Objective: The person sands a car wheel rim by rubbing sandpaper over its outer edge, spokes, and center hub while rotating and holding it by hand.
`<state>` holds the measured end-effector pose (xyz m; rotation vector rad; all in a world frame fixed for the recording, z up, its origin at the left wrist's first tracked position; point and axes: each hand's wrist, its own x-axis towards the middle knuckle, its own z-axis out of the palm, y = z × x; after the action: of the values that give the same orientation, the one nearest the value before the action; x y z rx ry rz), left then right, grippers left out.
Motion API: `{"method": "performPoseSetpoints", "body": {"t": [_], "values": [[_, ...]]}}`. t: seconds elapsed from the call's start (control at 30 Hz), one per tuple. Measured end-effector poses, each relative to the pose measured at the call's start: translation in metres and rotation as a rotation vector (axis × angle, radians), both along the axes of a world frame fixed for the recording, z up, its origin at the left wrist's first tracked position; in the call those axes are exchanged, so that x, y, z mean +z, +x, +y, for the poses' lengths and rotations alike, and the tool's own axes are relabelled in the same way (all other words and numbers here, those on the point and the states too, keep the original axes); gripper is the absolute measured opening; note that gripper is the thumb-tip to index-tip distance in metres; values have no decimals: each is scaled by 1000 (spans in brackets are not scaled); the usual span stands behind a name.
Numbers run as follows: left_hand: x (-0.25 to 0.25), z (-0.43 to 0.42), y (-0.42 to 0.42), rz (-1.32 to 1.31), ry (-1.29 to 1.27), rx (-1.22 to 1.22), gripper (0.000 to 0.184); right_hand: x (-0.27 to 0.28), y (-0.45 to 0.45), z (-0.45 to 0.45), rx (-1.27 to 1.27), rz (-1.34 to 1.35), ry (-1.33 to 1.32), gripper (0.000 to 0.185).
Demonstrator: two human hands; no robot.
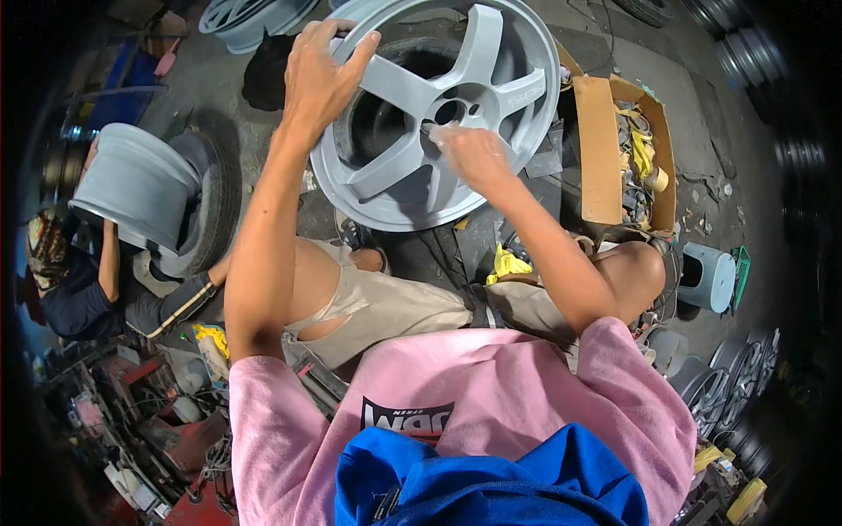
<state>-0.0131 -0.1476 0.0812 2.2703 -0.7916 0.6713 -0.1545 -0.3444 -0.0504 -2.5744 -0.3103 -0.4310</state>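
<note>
Evidently metal, head view: one grey five-spoke wheel [451,90], upper centre of the frame, spoked face towards the wearer. Handling, by judgement: fairly heavy, quite stiff, not fragile, though the powdery-looking finish may be slippery or mark easily; best taken by the outer lip or a spoke near its root. Left hand [321,77]: at the wheel's upper left edge, thumb spread apart, fingers bent over the lip, holding it; arm nearly straight, running up the frame. Right hand [474,158]: at the hub, fingers bunched narrow; whether they pinch some small item cannot be told; elbow bent, forearm slanting up and left. Adjacent: cardboard box [600,149] of oddments, right of the wheel; yellow cloth [509,262], below it.
</note>
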Motion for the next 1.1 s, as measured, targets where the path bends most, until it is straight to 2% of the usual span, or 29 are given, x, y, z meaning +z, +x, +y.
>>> {"method": "performPoseSetpoints", "body": {"t": [0.03, 0.07, 0.1, 0.13, 0.2, 0.23, 0.27, 0.33, 0.37, 0.4, 0.47, 0.5, 0.53, 0.6, 0.63, 0.67, 0.73, 0.77, 0.83, 0.9, 0.93, 1.0, 1.03, 1.1], "values": [[6, -2, -3, -6, 3, -7, 40, -5, 2, 7, -53, 72, -8, 17], [13, -3, -6, -144, -12, -37, 33, -11, 5, 15, -105, 144, -15, 15], [20, -4, -12, -279, -28, -68, 27, -30, 10, 20, -138, 14, 56, 18], [27, -6, -21, -278, -25, -78, 27, -25, 15, 24, -147, 14, 60, 18], [38, -14, -44, -255, -34, -130, 18, -19, 19, 31, -208, 606, 1410, 22], [38, -17, -55, -229, -56, -177, 14, -22, 16, 35, -214, 586, 1799, 25], [37, -20, -64, -233, -54, -178, 14, -24, 13, 39, -210, 583, 1801, 25], [29, -19, -81, 62, -63, -249, 14, -23, 5, 50, -314, 506, 2312, 26], [24, -18, -85, 156, -32, -256, 19, -23, 4, 52, -302, 502, 2329, 26], [21, -16, -89, 156, -32, -258, 19, -17, 6, 51, -305, 500, 2330, 26], [15, -12, -95, 402, 298, -303, 24, -3, 14, 43, -382, 659, 1858, 28], [8, -9, -97, 463, 415, -336, 27, -33, 17, 39, -288, 539, 1444, 22], [1, -8, -103, 463, 411, -339, 27, -31, 19, 23, -291, 538, 1440, 22], [-12, -6, -113, 519, 593, -360, 25, -18, 18, -12, 131, 115, 40, 16], [-16, -10, -116, 599, 670, -364, 26, 11, 23, -15, 116, 315, -64, 19], [-24, -11, -119, 591, 671, -364, 26, 31, 28, -23, 113, 307, -65, 19], [-38, -14, -126, 460, 642, -431, 31, 52, 33, -44, 345, 568, -348, 24], [-41, -19, -128, 533, 715, -429, 36, 54, 27, -56, 348, 580, -292, 26], [-43, -29, -141, 525, 704, -398, 37, 39, 7, -88, 198, 420, -193, 29], [-51, -34, -148, 499, 734, -376, 41, 45, -26, -112, 78, 392, -66, 31], [-55, -37, -148, 502, 744, -378, 41, 42, -37, -121, 77, 394, -55, 31], [-65, -47, -147, 432, 810, -286, 44, 36, -58, -132, -72, 635, -176, 35], [-74, -54, -143, 389, 871, -235, 46, 34, -65, -132, -87, 637, -161, 35], [-83, -63, -135, 379, 935, -200, 47, 31, -67, -128, -17, 569, 71, 32]]}}
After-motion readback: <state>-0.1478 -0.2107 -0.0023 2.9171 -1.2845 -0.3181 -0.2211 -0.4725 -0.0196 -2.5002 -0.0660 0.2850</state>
